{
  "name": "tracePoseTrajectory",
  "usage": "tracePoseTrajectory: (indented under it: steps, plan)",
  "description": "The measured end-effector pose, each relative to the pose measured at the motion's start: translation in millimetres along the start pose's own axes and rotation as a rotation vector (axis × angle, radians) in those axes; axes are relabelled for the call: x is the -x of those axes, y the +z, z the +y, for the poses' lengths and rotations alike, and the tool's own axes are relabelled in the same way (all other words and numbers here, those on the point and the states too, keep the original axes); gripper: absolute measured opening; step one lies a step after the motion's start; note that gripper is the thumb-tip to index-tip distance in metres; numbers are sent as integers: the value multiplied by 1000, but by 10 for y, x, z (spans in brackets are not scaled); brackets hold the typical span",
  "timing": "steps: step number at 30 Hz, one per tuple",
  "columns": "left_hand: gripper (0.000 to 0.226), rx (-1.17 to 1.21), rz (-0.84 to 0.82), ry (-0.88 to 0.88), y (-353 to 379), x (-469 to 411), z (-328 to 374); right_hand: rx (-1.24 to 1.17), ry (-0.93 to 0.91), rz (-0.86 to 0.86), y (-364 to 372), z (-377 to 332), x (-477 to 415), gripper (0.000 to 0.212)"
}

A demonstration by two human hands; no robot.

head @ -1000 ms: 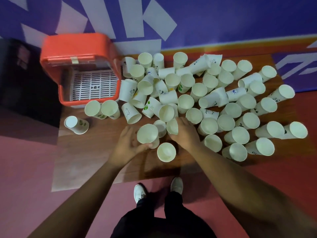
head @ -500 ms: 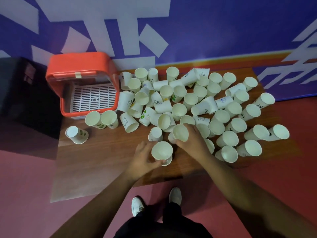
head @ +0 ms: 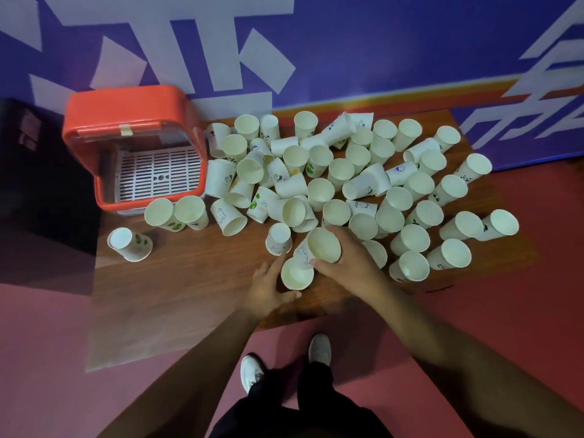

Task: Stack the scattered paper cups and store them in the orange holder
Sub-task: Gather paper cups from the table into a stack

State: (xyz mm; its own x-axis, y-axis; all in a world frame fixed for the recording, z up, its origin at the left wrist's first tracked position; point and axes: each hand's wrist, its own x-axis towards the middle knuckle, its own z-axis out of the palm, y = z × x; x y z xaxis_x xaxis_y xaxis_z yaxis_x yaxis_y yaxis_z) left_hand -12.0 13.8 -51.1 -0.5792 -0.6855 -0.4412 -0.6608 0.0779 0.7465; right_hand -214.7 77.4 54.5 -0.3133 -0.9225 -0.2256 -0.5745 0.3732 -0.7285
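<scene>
Many white paper cups [head: 357,172] lie and stand scattered over a low wooden table [head: 189,273]. My left hand [head: 268,289] grips an upright cup [head: 296,274] near the table's front edge. My right hand [head: 350,257] holds a second cup [head: 322,245], tilted, just above and to the right of the first one, their rims almost touching. The orange holder [head: 132,121] stands open at the table's back left, its white slatted tray [head: 158,172] bare.
One cup [head: 129,243] stands alone at the table's left edge, and two cups [head: 175,213] lie in front of the holder. A blue and white wall rises behind the table. My white shoes [head: 319,349] are on the pink floor below the front edge.
My right hand lifted a cup out of the pile and brought it toward the cup in my left hand. The view shifted slightly.
</scene>
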Motion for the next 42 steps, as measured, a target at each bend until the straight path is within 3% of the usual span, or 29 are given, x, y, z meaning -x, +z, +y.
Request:
tracePoseTrajectory:
  steps: [2, 7, 10, 16, 19, 22, 28, 37, 42]
  plan:
    - [101, 44, -16, -36, -69, 15, -86, 19, -8, -54, 83, 2, 9, 68]
    - [57, 116, 99, -141, -416, 62, -294, 184, -33, -152, 303, 13, 23, 78]
    - [44, 64, 196, -131, -595, 20, -269, 277, -82, -190, 479, 80, 19, 83]
    - [62, 9, 209, -45, -673, -171, -10, 457, -88, -259, 693, 245, 20, 90]
    - [75, -31, 203, -8, -622, -295, 140, 365, -56, -262, 618, 282, -1, 94]
    - [82, -47, 233, -8, -565, -455, 249, 322, -21, -162, 368, 310, -154, 76]
    - [96, -69, 217, -78, -491, -728, 268, 601, -86, 72, -28, 408, -618, 48]
    - [60, -160, 272, -3, -449, -777, 86, 799, -38, 65, 185, 566, -955, 24]
    - [54, 13, 340, 11, -533, -527, 19, 806, -40, 93, 222, 639, -1033, 21]
